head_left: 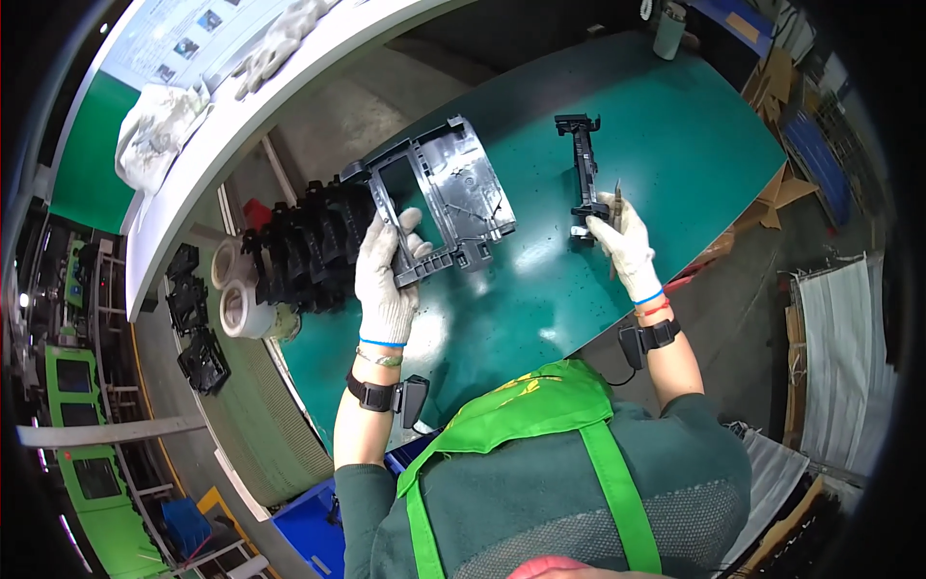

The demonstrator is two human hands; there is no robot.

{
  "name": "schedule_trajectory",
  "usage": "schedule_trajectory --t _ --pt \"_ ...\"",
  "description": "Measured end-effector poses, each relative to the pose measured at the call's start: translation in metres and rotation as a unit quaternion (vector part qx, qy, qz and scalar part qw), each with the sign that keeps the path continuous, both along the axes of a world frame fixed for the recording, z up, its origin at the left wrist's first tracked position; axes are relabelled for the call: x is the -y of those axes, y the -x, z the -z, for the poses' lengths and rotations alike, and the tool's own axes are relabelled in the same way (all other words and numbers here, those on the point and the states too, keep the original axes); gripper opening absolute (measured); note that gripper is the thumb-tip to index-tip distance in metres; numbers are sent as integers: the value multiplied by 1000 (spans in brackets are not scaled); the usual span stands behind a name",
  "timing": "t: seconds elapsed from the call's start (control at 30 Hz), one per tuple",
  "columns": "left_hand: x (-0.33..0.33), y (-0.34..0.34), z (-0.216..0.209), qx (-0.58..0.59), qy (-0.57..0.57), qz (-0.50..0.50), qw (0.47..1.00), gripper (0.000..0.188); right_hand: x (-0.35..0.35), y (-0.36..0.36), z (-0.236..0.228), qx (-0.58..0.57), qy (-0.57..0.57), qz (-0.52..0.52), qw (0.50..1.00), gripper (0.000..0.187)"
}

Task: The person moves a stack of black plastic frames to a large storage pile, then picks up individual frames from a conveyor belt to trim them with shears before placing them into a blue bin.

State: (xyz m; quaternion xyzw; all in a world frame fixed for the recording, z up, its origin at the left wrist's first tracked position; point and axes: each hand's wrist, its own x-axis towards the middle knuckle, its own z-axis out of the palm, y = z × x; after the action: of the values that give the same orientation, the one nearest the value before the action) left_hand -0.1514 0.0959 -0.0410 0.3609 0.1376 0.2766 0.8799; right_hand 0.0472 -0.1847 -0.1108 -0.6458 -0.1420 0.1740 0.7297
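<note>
Our green apron is nearest; we grip a broad black frame in our left hand and a slim black bar in our right hand, over the green table.

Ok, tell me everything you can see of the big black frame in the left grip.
The big black frame looks like moulded plastic. A broad, glossy, seemingly curved panel fills its right side; left of that is a roughly rectangular opening bordered by narrow bars. A ribbed strip runs along the lower edge, with small projections. It is held at a tilt over the green tabletop. The gloved left grip clasps its lower-left side, reaching through the opening; no other contact is clear.
</note>
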Motion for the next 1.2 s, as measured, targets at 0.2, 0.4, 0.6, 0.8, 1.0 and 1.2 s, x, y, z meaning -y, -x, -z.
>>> schedule_trajectory --t 0.2,0.4,0.6,0.8,1.0,1.2 --pt "2 -10 9 3 -6 -19 1000 42 -12 -3 13 12 20 -6 1000 47" --pt "13 -21 -8 -125 -147 -41 980 55 -32 -3 39 127 -36 48 990 44" --pt "19 -43 -15 -234 -268 -67 932 61 -29 17 8 42 -17 -16 999 49" --pt "12 -66 -9 -262 -286 -71 919 64 -37 28 -15 -127 -154 -62 978 43" --pt "-33 -79 6 -325 -358 -108 869 56 -50 33 -21 -140 -208 -75 965 43" --pt "-78 -70 4 -428 -487 -138 749 42 -76 38 -16 -109 -217 -102 965 44"
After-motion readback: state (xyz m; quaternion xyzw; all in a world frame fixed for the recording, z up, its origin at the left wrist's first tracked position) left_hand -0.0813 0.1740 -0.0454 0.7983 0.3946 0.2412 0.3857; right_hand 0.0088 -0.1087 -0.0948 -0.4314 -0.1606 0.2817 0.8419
